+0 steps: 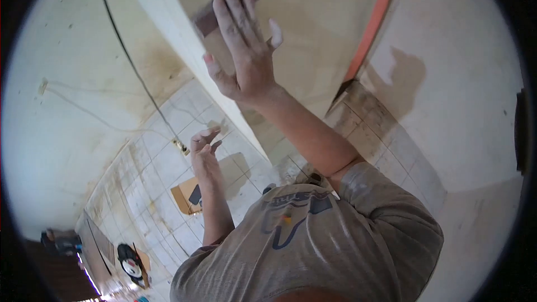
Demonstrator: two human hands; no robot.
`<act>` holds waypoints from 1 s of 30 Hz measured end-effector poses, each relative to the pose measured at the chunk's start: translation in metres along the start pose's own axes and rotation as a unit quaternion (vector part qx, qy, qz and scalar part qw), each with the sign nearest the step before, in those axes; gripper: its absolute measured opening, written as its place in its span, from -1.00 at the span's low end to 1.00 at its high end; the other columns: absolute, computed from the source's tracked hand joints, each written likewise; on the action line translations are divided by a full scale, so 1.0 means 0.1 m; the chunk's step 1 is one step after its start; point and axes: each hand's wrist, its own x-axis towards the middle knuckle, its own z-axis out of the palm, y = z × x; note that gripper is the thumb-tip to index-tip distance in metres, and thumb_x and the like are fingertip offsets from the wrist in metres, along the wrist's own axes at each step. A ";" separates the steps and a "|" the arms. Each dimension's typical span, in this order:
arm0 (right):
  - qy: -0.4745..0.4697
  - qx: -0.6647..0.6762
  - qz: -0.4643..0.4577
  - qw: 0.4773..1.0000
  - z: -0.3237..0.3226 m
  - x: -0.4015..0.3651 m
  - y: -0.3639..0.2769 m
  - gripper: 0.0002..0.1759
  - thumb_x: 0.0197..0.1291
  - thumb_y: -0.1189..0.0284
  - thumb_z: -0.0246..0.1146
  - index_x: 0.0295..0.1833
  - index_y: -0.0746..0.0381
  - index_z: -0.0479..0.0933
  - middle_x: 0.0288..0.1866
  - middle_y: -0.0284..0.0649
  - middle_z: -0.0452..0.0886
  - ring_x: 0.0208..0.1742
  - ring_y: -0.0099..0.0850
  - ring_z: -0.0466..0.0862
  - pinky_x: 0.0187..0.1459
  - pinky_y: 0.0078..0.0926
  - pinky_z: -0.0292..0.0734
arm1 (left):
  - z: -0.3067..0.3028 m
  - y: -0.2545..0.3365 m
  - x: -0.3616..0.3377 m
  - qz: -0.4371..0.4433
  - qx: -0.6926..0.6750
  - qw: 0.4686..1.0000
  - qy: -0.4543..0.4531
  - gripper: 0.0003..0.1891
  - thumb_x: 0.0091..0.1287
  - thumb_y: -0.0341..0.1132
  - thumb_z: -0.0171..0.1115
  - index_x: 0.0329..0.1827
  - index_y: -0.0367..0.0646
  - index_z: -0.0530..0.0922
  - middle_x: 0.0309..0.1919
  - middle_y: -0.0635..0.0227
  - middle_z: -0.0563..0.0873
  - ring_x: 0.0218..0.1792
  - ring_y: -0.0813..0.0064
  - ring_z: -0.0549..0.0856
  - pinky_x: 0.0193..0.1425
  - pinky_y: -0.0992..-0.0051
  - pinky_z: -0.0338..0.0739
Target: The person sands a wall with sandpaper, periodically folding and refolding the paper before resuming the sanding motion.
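My right hand (pixel 246 56) is raised with its fingers stretched out, pressing a dark brown strip of sandpaper (pixel 206 20) flat against a beige wall face (pixel 313 33). The thumb and little finger stand apart from the strip, close to the wall's pale vertical edge. Lower and to the left, my left hand (pixel 206 151) hangs in the air over the floor, fingers loosely curved and thumb apart. Nothing shows in it. Whitish dust covers the fingers of both hands.
A black cable (pixel 120 39) runs down to a socket block (pixel 180 146) near the tiled floor (pixel 168 162). A piece of cardboard (pixel 182 196) with a dark object lies below. A black-and-white tool (pixel 131 265) sits at lower left. An orange strip (pixel 373 19) borders the wall face.
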 end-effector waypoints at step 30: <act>0.137 0.229 0.577 0.772 0.52 -2.81 1.38 -0.21 0.58 0.12 0.01 0.74 0.28 0.04 0.82 -0.05 -0.01 0.81 -0.10 -0.05 0.69 -0.06 -0.21 | 0.59 -0.24 -0.15 -0.101 -0.050 0.975 -0.194 -0.69 0.46 -0.10 0.27 -0.11 -0.20 0.53 -0.20 0.11 0.68 -0.08 0.18 0.68 0.13 0.20 0.53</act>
